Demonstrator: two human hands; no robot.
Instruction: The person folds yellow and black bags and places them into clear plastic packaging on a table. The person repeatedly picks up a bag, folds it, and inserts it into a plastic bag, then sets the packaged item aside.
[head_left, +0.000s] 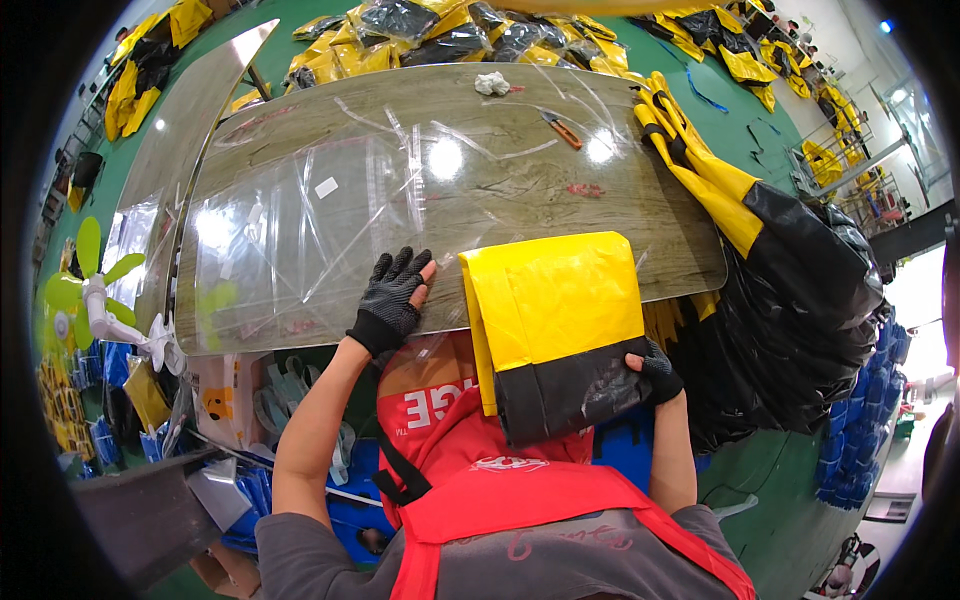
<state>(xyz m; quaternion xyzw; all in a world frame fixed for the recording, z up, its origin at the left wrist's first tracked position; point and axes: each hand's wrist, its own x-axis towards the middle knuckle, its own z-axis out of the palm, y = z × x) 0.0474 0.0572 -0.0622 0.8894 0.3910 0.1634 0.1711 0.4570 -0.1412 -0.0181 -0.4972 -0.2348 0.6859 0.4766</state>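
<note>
A folded yellow and black plastic bundle [560, 310] hangs over the near edge of the table, its yellow half up and its black half toward me. My right hand [657, 374], in a dark glove with bare fingertips, grips the bundle's lower right side. My left hand [392, 300], in a matching dotted glove, lies with fingers spread at the table's near edge. Beside and beyond it, a clear plastic bag [290, 225] lies flat on the tabletop. A small white label [326, 187] shows on that bag.
The wood-grain table [510, 200] carries orange-handled thread snips [562, 130] and a crumpled white wad [491, 84]. Long yellow and black sheets [790, 290] drape off its right end. At the left, a green-bladed fan [92, 270] is clipped on. Packed yellow and black bundles [400, 40] lie beyond.
</note>
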